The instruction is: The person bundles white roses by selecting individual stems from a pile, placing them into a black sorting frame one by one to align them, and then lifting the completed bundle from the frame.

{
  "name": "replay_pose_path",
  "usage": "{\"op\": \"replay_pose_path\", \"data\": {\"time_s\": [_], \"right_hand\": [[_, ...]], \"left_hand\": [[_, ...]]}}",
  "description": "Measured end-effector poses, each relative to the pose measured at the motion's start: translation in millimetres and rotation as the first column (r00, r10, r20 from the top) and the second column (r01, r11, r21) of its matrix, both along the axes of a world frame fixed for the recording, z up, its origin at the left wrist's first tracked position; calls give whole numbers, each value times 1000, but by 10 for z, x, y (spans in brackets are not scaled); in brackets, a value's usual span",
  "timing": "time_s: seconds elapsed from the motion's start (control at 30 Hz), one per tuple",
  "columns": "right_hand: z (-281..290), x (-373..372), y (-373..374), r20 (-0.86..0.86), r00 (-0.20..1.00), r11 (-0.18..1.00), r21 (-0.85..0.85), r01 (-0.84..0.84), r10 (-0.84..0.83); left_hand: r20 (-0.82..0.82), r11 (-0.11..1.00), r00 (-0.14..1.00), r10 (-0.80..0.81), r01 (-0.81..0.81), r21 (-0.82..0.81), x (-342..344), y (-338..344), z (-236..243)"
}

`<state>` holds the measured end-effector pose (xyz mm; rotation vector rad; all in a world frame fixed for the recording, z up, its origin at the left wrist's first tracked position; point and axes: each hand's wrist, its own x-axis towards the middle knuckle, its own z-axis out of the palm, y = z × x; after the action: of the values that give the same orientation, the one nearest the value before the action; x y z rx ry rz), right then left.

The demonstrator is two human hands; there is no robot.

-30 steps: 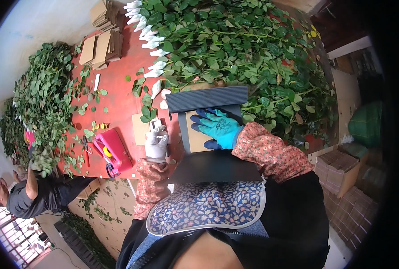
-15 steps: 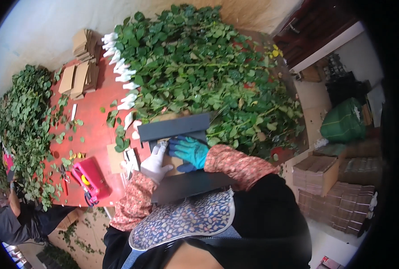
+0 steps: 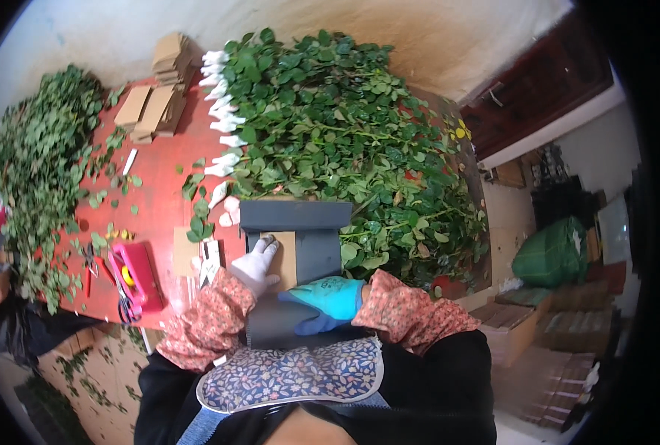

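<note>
My left hand [image 3: 259, 267], in a white glove, lies with extended fingers on a brown cardboard piece [image 3: 285, 248] inside a dark grey folder-like board [image 3: 319, 252], its upper strip [image 3: 293, 215] lying across the top. My right hand [image 3: 319, 304], in a teal and dark blue glove, lies below the cardboard on the board's darker lower part, fingers apart and slightly blurred. Green leafy stems with white sleeved heads [image 3: 226, 163] lie just beyond. A white tool-like object [image 3: 210, 263] is left of my left hand.
A pink carrier [image 3: 141, 278], red-handled cutters [image 3: 93, 274] and cardboard stacks [image 3: 156, 111] sit on the red table [image 3: 159, 193]. More foliage [image 3: 41, 170] is at left, beside a partly visible person in dark clothing [image 3: 18, 326]. Cartons [image 3: 515, 334] and a green sack [image 3: 549, 256] stand at right.
My left hand has moved right onto the cardboard. My right hand has slid down from the cardboard to the dark lower part. The view has shifted.
</note>
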<state>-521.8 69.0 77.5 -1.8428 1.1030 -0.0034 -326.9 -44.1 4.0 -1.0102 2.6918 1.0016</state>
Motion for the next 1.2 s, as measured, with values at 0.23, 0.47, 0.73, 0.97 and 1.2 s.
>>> {"op": "replay_pose_path", "data": {"time_s": [0.23, 0.47, 0.73, 0.97, 1.2], "right_hand": [[-388, 243, 314, -426, 896, 795, -582, -168, -122], [190, 68, 56, 37, 965, 965, 57, 256, -258], [442, -968, -1908, 335, 817, 530, -633, 564, -470], [-1069, -1881, -3101, -529, 743, 896, -386, 219, -409], [-840, -1790, -2931, -65, 851, 702, -599, 385, -522]], "left_hand": [[-19, 997, 997, -70, 70, -33, -6, -71, 0], [65, 999, 997, -44, 45, -21, -18, 64, 45], [104, 999, 995, 13, -8, -52, -24, 99, -31], [108, 999, 994, -37, 33, 33, -92, 29, 34], [49, 999, 998, 37, -37, 1, -37, 13, 134]]}}
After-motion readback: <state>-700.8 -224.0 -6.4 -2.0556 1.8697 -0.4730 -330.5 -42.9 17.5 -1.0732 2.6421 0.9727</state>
